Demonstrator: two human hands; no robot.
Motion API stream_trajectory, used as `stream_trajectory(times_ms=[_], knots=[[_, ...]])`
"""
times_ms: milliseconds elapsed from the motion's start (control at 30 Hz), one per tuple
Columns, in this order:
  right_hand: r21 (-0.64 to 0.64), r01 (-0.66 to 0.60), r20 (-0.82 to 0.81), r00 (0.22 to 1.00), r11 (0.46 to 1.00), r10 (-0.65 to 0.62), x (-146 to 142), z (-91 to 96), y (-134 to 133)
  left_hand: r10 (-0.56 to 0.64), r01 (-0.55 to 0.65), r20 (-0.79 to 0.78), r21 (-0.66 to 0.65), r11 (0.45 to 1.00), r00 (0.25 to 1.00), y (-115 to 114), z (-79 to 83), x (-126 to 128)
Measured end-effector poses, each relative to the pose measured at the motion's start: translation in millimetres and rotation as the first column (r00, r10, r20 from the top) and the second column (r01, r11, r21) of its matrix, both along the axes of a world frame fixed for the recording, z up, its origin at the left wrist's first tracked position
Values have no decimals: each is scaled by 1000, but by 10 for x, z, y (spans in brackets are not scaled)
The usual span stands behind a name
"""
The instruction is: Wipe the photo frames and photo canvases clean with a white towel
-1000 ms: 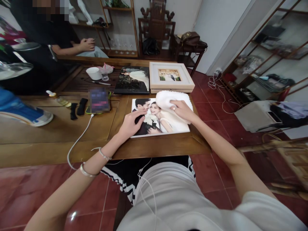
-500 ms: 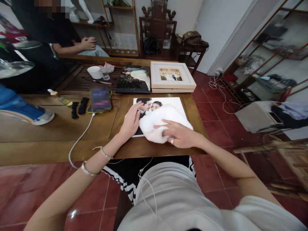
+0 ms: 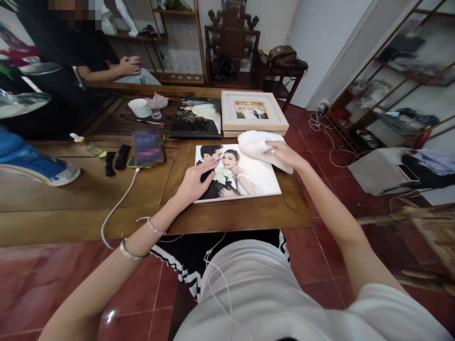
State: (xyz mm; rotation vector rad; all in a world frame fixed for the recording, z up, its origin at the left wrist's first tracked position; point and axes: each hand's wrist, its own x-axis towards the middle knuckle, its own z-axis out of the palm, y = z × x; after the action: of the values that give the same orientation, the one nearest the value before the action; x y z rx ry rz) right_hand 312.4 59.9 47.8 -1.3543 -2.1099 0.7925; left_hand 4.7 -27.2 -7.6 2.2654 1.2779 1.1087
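Observation:
A glossy wedding photo panel (image 3: 261, 180) lies flat at the near edge of the wooden table (image 3: 81, 208). My left hand (image 3: 195, 182) rests on the panel's left side, fingers spread flat and pressing it down. My right hand (image 3: 284, 154) grips a fluffy white cloth (image 3: 256, 142) at the panel's far right corner. The cloth covers that corner and touches the framed picture behind it.
Behind the panel lie a dark photo album (image 3: 197, 118) and a white framed picture (image 3: 252, 112). A phone (image 3: 146, 148) with a white cable, a cup (image 3: 139, 107) and small black items sit to the left. Another person (image 3: 92, 57) sits at the far left. Shelves stand on the right.
My right hand swept the white cloth from the panel's near edge back up to its far right corner, uncovering the picture. My left hand stayed put.

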Motion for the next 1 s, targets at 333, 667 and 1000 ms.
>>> stream_trajectory(times_ms=[333,667,1000], knots=[[74,-142,168,977,987,128,-142,61,-630,19,-19,-4,-21,1000,1000,2,5,2],[-24,-75,-21,997,997,74,264,-82,-1305,290,-288,87,-35,957,953,56,-113,-76],[131,-25,9,1000,991,24,148,-231,-1346,450,-17,579,-601,799,680,170,-42,-276]])
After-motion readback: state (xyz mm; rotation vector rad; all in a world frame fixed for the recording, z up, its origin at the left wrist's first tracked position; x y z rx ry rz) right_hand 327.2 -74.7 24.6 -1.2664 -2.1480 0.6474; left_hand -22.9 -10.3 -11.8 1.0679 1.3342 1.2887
